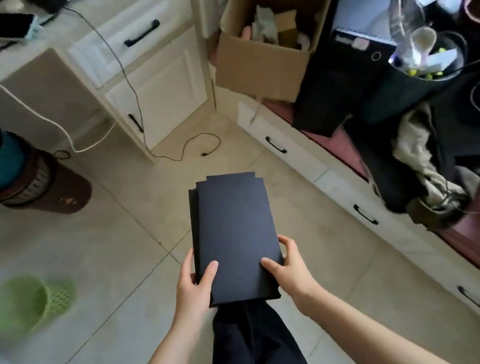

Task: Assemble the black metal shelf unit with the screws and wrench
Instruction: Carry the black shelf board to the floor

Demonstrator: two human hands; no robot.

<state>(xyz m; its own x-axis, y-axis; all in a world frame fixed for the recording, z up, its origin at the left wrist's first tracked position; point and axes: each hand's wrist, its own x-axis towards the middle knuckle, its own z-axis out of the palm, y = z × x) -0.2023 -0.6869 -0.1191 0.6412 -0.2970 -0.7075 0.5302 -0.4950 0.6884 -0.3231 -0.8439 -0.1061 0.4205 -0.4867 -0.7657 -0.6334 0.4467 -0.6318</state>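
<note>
Assembly looked barely begun: no frame, screws or wrench showed anywhere, only a single black shelf panel [236,235] held flat above the tiled floor [113,263] in front of the person's dark trousers. The left hand [193,285] gripped its near left edge, thumb lying on top and fingers [189,262] curled under the rim; the right hand [288,266] mirrored that hold on the near right edge. Everything else, posts and fastening alike, seemed left to do. The panel's far corners were notched and hung clear of all else. Open floor lay ahead and to the left, with a green basket [29,302] well apart, while white drawers [306,156] bounded the right side.
</note>
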